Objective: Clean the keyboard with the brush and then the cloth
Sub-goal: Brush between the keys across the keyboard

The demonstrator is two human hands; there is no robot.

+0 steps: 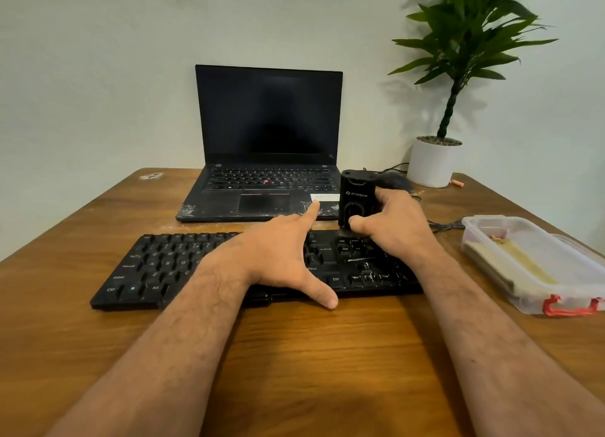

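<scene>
From the head cam: the flat black plastic full-size keyboard (229, 266) sat across the brown wooden table (294, 354), right in front of the scuffed black laptop (268, 141). My right hand (397, 222) was wrapped around the stubby black upright brush (355, 197), thumb curled on its front, bristle end down on the keys just above the arrow cluster. My left hand (278, 256) lay flat and spread wide over the middle of the board, index finger pointing away and thumb hanging off the near edge, basically pinning it. I reckon that's the trick here: hold the board down so it can't skid, keep the brush upright, and use short strokes along the gaps between rows, not across the caps. The cloth, I think, was the folded pale stuff in the clear plastic box with red clips (523, 259) off to the right, but I couldn't say for sure.
</scene>
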